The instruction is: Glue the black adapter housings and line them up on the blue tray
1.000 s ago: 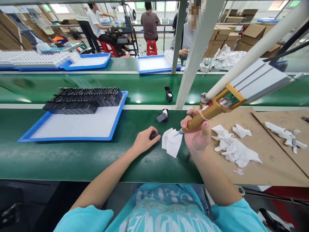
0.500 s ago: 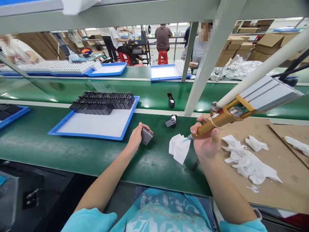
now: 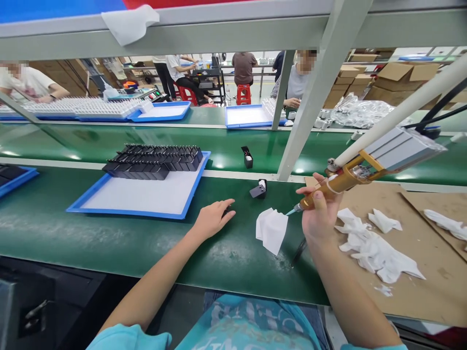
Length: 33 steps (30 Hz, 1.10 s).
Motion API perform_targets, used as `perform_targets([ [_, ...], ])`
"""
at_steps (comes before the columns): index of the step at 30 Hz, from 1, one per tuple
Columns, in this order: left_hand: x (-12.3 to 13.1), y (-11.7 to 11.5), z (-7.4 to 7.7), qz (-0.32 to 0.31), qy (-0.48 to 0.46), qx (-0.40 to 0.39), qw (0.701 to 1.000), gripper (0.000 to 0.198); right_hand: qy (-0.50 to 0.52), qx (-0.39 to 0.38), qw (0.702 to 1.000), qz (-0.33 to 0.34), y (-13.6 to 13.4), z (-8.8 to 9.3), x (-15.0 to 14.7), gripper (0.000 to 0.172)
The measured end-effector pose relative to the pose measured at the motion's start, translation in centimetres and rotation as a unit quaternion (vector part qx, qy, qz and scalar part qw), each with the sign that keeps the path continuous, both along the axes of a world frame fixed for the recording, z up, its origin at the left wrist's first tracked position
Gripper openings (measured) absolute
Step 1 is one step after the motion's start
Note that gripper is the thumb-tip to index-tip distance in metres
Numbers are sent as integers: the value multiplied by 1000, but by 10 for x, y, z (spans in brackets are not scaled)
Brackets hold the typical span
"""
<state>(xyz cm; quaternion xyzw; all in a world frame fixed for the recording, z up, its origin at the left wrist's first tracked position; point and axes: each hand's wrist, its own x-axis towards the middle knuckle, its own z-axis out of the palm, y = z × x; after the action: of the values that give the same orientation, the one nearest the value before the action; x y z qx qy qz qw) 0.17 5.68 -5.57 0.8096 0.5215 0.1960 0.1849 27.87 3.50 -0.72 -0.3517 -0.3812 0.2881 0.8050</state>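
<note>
My left hand (image 3: 213, 218) is above the green belt, back of the hand up, with fingers and thumb curved to the right. A dark bit shows between finger and thumb; it looks like the dark grey box, mostly hidden by the hand. My right hand (image 3: 323, 211) is closed round a gold dispensing gun (image 3: 323, 192) with a light blue needle tip. Its tip points left, just above a crumpled white wipe (image 3: 272, 231). Behind the wipe stands a small black box (image 3: 259, 188) with its lid open. A dark rod (image 3: 298, 253) shows beside my right wrist.
A blue-rimmed tray (image 3: 127, 214) at left bears rows of black boxes (image 3: 156, 163). Another open black box (image 3: 247, 158) stands on the far belt. Used wipes (image 3: 379, 253) lie on cardboard (image 3: 412, 296) at right. A slanted post (image 3: 306, 107) rises ahead. Several people work beyond.
My left hand has turned over, so the dark grey box is now mostly hidden. My right hand and the gun have shifted slightly right. The far open box has moved left.
</note>
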Motion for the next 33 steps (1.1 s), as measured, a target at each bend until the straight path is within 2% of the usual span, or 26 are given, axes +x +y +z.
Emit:
perform_targets([
  [3,-5,21,15,-23,-31,-20,999,51,-33,-51,998,-13,0,-3,12,40],
  [5,-5,52,23,1,-82,-10,997,49,-42,-76,996,-22,-1,-6,21,42],
  [7,-1,93,25,48,-122,-15,991,58,-49,-97,993,-38,-1,-9,29,46],
  [9,8,137,22,91,-152,-60,982,80,-62,-111,990,-55,0,-13,37,52],
  [12,25,193,11,113,-170,-97,974,106,-91,-123,985,-80,0,-19,45,59],
  [14,34,218,3,120,-182,-114,969,116,-113,-135,980,-92,1,-22,49,61],
  [17,41,239,-3,125,-203,-131,962,120,-140,-151,973,-108,1,-26,53,61],
  [20,39,239,-3,113,-217,-137,960,114,-154,-151,970,-112,1,-28,57,59],
  [22,34,226,0,93,-220,-143,960,109,-158,-147,971,-107,1,-30,59,59],
  [25,27,192,3,37,-222,-171,959,106,-159,-137,973,-99,2,-33,60,59],
  [29,20,140,8,-85,-189,-249,946,109,-143,-116,979,-82,3,-32,60,64],
  [31,13,121,13,-121,-171,-279,937,111,-104,-101,988,-60,3,-29,61,69],
  [33,4,108,20,-127,-169,-281,936,112,-27,-77,996,-32,3,-24,64,68],
])
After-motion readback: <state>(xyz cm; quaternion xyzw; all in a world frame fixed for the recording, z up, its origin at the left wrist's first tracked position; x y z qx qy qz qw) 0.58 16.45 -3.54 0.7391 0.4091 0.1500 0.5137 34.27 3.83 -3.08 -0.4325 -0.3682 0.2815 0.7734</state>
